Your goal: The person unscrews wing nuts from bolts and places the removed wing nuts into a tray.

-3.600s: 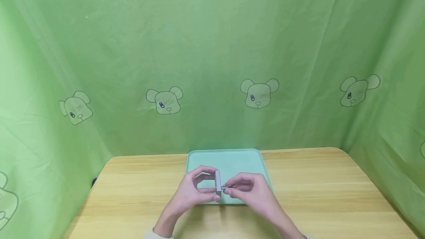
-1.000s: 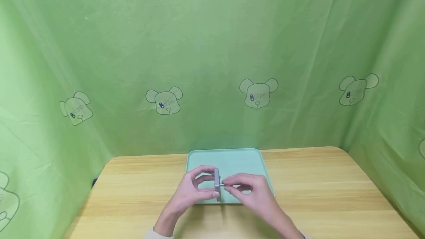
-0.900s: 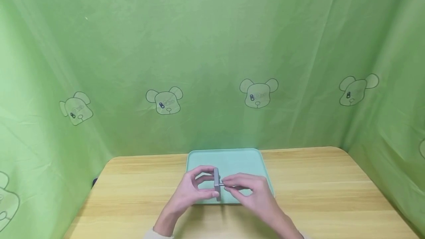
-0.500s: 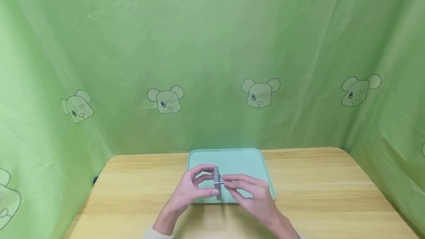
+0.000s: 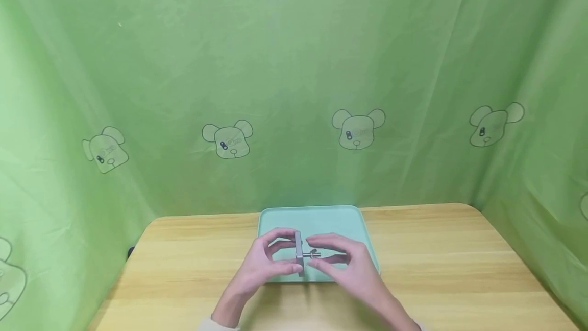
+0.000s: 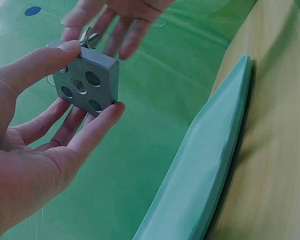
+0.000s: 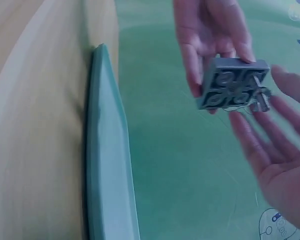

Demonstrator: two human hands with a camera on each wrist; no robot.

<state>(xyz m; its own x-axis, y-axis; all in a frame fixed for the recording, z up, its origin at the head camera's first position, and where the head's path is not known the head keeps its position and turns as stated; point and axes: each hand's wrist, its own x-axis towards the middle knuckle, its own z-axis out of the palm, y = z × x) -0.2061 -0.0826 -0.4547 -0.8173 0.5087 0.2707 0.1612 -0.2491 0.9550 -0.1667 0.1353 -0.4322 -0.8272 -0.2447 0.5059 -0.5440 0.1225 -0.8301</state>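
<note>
My left hand holds a grey square metal block by its edges, thumb on one edge and fingertips on the opposite one. Several round holes pierce its face, including a threaded one in the middle. From the block's other face a threaded bolt sticks out to the right, near one corner, with a wing nut on it. My right hand hovers around the wing nut, fingers and thumb spread apart with a gap on either side. Both hands are above the tray.
A mint-green tray lies on the wooden table, below and behind the hands. Green curtain with printed bear heads hangs behind the table and along both sides.
Earlier the right fingertips pinched at the bolt and wing nut; now they have spread off it, leaving the wing nut in plain sight. The left hand keeps its hold on the block.
</note>
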